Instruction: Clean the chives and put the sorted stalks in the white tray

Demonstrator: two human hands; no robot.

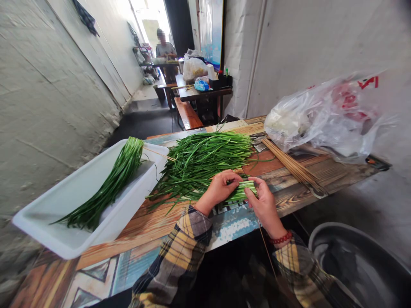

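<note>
A small bunch of Chinese chives (242, 191) lies between my hands at the table's near edge, its pale stem ends toward the right. My left hand (221, 189) is closed on the bunch from the left, fingers curled over the stems. Thumb and fingers of my right hand (262, 204) pinch the stem ends. A thin bamboo skewer (267, 250) slants down below my right palm; its upper end is hidden. Just beyond my hands spreads a large pile of loose chives (205, 154).
On the left, a white plastic tray (128, 214) holds a skewered chive bunch (111, 188). Bamboo skewers (289, 162) and a clear plastic bag (321, 115) lie right on the wooden table (141, 226). A grey tub (356, 256) stands lower right. A person (165, 48) sits far back.
</note>
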